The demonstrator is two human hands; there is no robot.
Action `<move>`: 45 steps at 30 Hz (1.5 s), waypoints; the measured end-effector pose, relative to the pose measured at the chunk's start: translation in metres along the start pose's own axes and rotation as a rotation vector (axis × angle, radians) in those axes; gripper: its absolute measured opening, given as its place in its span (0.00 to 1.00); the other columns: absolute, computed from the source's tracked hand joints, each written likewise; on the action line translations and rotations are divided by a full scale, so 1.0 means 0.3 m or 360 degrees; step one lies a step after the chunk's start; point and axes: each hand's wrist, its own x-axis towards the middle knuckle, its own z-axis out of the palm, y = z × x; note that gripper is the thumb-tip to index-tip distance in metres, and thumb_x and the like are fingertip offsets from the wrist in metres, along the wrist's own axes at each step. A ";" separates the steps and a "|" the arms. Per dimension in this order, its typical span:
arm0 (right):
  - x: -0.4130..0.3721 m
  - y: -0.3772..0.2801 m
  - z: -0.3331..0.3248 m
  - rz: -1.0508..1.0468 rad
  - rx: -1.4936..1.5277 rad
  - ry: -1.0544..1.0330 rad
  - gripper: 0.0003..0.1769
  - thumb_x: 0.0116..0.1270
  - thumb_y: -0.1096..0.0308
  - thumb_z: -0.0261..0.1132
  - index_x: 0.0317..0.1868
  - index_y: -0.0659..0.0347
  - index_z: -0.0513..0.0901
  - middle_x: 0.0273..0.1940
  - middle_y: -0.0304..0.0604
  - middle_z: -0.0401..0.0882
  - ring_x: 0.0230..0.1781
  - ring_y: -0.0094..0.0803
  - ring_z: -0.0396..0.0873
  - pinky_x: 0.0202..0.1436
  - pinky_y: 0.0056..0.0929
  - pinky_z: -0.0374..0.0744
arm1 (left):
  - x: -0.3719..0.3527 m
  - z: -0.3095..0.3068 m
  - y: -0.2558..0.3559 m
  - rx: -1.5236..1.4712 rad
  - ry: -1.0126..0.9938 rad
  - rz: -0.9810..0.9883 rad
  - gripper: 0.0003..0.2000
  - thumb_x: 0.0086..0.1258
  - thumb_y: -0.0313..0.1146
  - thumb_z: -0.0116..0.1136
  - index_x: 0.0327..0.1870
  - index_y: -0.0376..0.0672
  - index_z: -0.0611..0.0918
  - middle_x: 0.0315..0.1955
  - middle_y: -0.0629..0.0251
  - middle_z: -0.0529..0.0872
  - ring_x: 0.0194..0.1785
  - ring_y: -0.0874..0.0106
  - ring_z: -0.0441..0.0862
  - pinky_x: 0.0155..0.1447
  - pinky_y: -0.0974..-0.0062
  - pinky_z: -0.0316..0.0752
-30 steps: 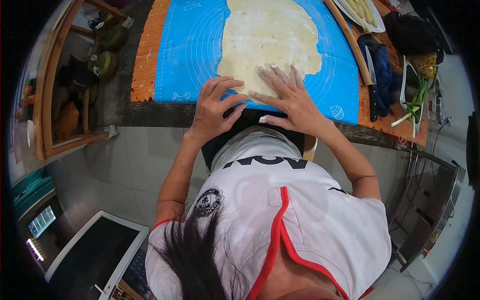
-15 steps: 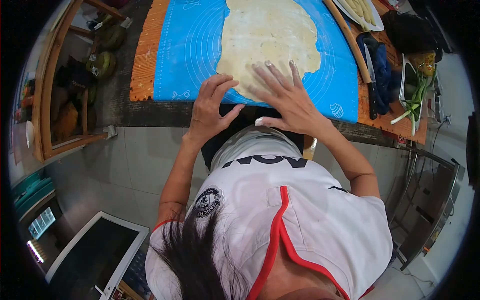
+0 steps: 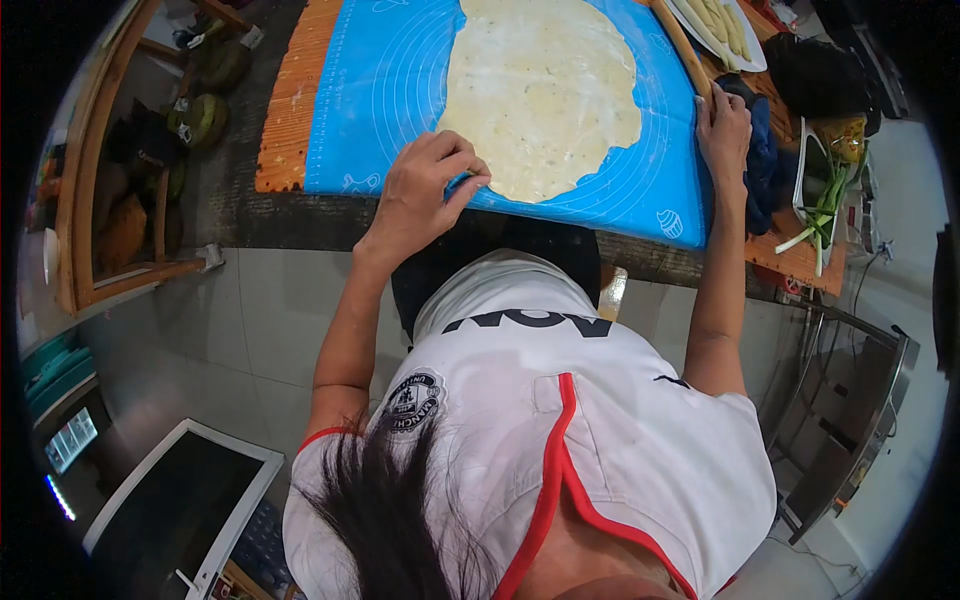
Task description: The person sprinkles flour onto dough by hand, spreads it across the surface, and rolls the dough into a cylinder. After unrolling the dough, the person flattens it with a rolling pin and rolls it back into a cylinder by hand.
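A wide, thin sheet of rolled dough [image 3: 545, 95] with small dark flecks lies on a blue baking mat [image 3: 385, 110] printed with white circles. My left hand [image 3: 430, 185] is at the mat's near edge, just left of the dough's lower end. Its fingers are curled, with thumb and fingertips close together; anything between them is too small to make out. At the mat's right side, my right hand [image 3: 724, 135] wraps around the lower end of a wooden rolling pin [image 3: 685, 50]. My right hand and forearm cover the spot where a knife lay.
Right of the mat are a plate [image 3: 755, 55] of pale dough strips, a dark blue cloth [image 3: 762, 150], a black bag [image 3: 815, 80] and green onions [image 3: 825, 215]. The wooden table's [image 3: 285, 130] near edge faces me. A wooden rack [image 3: 80, 190] stands left.
My right hand has left the dough and moved right onto the rolling pin. My left hand's thumb and fingers have come closer together at the mat's edge.
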 end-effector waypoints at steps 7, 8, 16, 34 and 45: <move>-0.066 -0.178 -0.137 -0.0133 0.0263 0.0379 0.18 0.72 0.71 0.63 0.60 0.64 0.81 0.51 0.54 0.79 0.50 0.53 0.79 0.55 0.47 0.77 | -0.040 -0.068 -0.018 -0.0008 0.0490 -0.0142 0.09 0.68 0.20 0.61 0.44 0.42 0.87 0.42 0.61 0.86 0.49 0.63 0.82 0.55 0.66 0.75; -0.092 -0.242 -0.185 -0.0133 0.0333 0.0384 0.18 0.71 0.74 0.63 0.60 0.65 0.81 0.50 0.54 0.78 0.50 0.53 0.78 0.55 0.47 0.77 | -0.044 -0.089 -0.022 0.0055 0.0556 -0.0200 0.09 0.68 0.19 0.60 0.45 0.42 0.87 0.42 0.61 0.86 0.50 0.64 0.82 0.55 0.66 0.75; -0.358 -0.567 -0.246 -0.0857 0.0956 -0.0190 0.37 0.54 0.82 0.66 0.66 0.46 0.82 0.51 0.51 0.77 0.45 0.44 0.77 0.49 0.41 0.77 | 0.022 -0.122 -0.079 0.0400 0.0728 0.0200 0.16 0.73 0.21 0.54 0.59 0.45 0.83 0.57 0.60 0.82 0.65 0.60 0.77 0.68 0.60 0.70; -0.350 -0.617 -0.287 -0.0734 0.0916 -0.0227 0.31 0.59 0.75 0.67 0.64 0.43 0.84 0.62 0.49 0.77 0.54 0.47 0.77 0.56 0.50 0.71 | 0.130 -0.027 -0.215 0.0563 -0.0143 0.0086 0.26 0.83 0.50 0.38 0.80 0.57 0.65 0.81 0.61 0.58 0.84 0.55 0.49 0.84 0.47 0.37; -0.478 -0.605 -0.295 -0.0877 0.0829 -0.0361 0.38 0.57 0.80 0.63 0.71 0.49 0.76 0.72 0.44 0.73 0.70 0.44 0.73 0.72 0.51 0.69 | 0.014 -0.050 -0.111 0.0651 -0.0075 0.0072 0.27 0.80 0.40 0.42 0.80 0.57 0.63 0.82 0.60 0.55 0.84 0.51 0.46 0.83 0.42 0.38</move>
